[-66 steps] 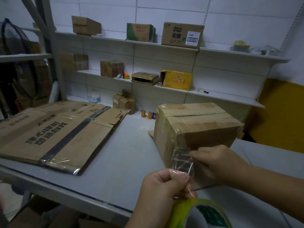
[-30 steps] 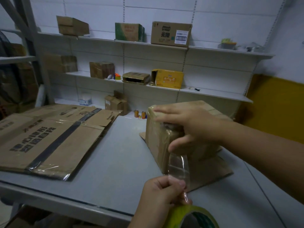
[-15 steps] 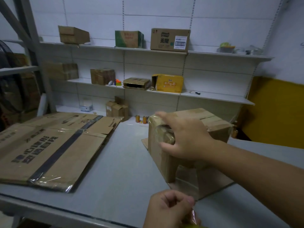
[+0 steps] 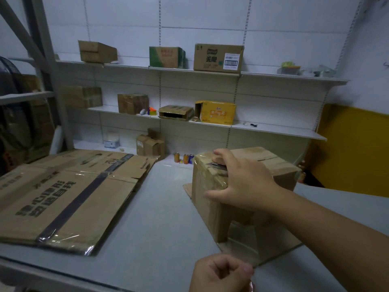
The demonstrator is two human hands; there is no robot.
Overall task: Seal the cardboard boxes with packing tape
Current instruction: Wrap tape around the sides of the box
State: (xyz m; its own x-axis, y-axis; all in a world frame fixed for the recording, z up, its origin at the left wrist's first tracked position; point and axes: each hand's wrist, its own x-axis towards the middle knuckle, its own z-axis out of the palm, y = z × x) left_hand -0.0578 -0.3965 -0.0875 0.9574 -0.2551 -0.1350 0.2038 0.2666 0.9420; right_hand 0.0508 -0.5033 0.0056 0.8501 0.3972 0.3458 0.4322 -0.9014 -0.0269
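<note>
A brown cardboard box (image 4: 280, 167), wrapped in clear tape, stands on a flat piece of cardboard (image 4: 275, 243) on the grey table (image 4: 164, 207). My right hand (image 4: 246, 186) lies spread over the box's near top corner, fingers on top and thumb on the front face. A small dark flat thing (image 4: 219, 164) sits by the fingertips; I cannot tell what it is. My left hand (image 4: 219, 272) is closed at the bottom edge, pinching a clear strip of packing tape (image 4: 242, 234) that runs up the box's front. The roll is out of view.
A large flattened carton (image 4: 63, 197) with black lettering covers the table's left side. Three small cans (image 4: 185, 158) and a small open box (image 4: 150, 145) stand behind the table. Wall shelves (image 4: 273, 131) hold several boxes. A yellow panel (image 4: 353, 148) is at right.
My right hand rose from the tape strip to the box's top corner and stays there. My left hand dropped toward the bottom edge, taking the yellow roll out of view.
</note>
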